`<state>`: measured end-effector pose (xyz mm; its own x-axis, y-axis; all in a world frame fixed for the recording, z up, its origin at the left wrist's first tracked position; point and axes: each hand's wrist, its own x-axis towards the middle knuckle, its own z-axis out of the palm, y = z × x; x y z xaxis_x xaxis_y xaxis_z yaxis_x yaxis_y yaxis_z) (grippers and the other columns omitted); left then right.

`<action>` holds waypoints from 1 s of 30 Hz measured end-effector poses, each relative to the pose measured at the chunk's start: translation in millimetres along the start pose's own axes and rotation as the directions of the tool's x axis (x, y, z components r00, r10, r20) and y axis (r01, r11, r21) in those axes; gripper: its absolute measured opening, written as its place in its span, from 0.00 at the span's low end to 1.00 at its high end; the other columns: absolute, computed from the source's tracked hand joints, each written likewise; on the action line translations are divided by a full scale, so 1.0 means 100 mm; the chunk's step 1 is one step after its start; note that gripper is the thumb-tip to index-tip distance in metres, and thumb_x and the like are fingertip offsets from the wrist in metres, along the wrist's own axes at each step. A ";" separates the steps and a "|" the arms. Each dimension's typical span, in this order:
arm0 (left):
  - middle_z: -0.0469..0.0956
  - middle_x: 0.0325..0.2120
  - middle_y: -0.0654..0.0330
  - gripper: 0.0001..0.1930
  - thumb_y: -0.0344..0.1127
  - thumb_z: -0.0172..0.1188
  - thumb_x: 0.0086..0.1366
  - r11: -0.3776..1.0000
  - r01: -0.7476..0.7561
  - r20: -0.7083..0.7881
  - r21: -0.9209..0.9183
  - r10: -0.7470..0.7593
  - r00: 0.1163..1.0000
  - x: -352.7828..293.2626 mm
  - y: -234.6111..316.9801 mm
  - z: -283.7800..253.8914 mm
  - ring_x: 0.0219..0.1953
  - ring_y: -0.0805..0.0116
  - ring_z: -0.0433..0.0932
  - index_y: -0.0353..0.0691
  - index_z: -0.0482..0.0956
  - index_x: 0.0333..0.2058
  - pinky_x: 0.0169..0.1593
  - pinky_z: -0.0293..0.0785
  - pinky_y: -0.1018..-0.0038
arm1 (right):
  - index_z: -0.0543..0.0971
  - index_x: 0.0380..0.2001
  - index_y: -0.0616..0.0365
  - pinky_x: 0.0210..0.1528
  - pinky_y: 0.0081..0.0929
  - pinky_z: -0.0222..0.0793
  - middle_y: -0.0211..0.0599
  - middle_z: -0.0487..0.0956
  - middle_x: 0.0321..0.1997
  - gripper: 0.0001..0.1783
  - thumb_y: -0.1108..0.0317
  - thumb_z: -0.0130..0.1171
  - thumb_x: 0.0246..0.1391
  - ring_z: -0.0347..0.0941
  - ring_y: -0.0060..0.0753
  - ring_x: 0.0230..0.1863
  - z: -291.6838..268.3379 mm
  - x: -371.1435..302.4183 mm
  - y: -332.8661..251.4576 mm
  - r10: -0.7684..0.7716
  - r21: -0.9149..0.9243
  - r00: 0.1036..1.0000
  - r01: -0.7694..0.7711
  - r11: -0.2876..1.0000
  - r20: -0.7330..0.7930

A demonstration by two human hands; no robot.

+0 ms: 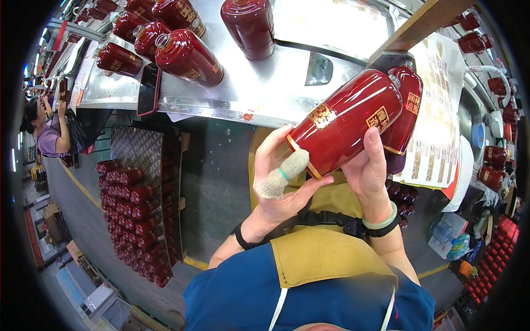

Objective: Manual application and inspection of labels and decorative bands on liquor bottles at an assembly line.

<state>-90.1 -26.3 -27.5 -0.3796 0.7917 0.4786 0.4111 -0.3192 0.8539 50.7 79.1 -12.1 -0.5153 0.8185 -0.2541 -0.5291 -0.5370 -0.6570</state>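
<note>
Bottle, gold lbl, L hand cupping base, R hand cupping side, both half-curled

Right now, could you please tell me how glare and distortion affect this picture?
In the head view, glossy highlights mark the held red bottle; in the same view, pale reflections brighten the metal table, and the fisheye bends edges toward a dark rim.

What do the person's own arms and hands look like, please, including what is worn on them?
The left hand has a beige-grey knitted cover with a green band on one digit, plus a black wristband. The right hand shows no cover; its wrist wears a pale green bangle beside another black band. The sleeves are blue.
</note>
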 end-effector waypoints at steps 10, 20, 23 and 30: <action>0.60 0.65 0.46 0.47 0.32 0.82 0.48 0.987 0.065 -0.053 -0.149 -0.074 0.996 0.01 0.04 0.05 0.63 0.51 0.72 0.37 0.62 0.63 0.63 0.78 0.58 | 0.61 0.69 0.56 0.71 0.48 0.62 0.37 0.71 0.67 0.39 0.53 0.65 0.63 0.67 0.38 0.68 -0.01 0.00 -0.01 -0.020 -0.013 0.999 0.020 1.000 0.050; 0.61 0.64 0.46 0.47 0.31 0.84 0.45 0.939 0.152 -0.061 -0.308 -0.179 0.982 -0.01 -0.03 0.05 0.61 0.56 0.74 0.30 0.66 0.62 0.58 0.85 0.63 | 0.62 0.68 0.55 0.70 0.48 0.64 0.36 0.72 0.66 0.37 0.54 0.64 0.64 0.68 0.38 0.67 -0.01 -0.01 -0.02 -0.015 -0.013 0.999 0.016 1.000 0.046; 0.62 0.64 0.47 0.47 0.30 0.83 0.46 0.960 0.088 -0.100 -0.267 -0.118 0.988 -0.03 -0.04 0.08 0.62 0.54 0.73 0.32 0.65 0.63 0.59 0.83 0.60 | 0.63 0.67 0.55 0.67 0.47 0.68 0.36 0.73 0.64 0.35 0.54 0.64 0.64 0.70 0.37 0.65 0.01 0.01 -0.01 -0.010 0.003 1.000 0.010 1.000 0.012; 0.62 0.63 0.48 0.33 0.31 0.82 0.48 0.990 0.102 -0.091 -0.102 -0.111 0.990 -0.02 -0.05 0.07 0.60 0.51 0.74 0.32 0.78 0.53 0.62 0.76 0.60 | 0.65 0.64 0.54 0.59 0.43 0.75 0.34 0.75 0.59 0.29 0.57 0.62 0.66 0.74 0.32 0.59 0.14 0.07 -0.02 0.026 0.006 0.993 -0.025 1.000 -0.112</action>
<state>-85.9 -22.4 -33.9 -0.4968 0.7716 0.3973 0.2836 -0.2883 0.9146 38.7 82.9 -2.9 -0.4504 0.8220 -0.3485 -0.5196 -0.5588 -0.6463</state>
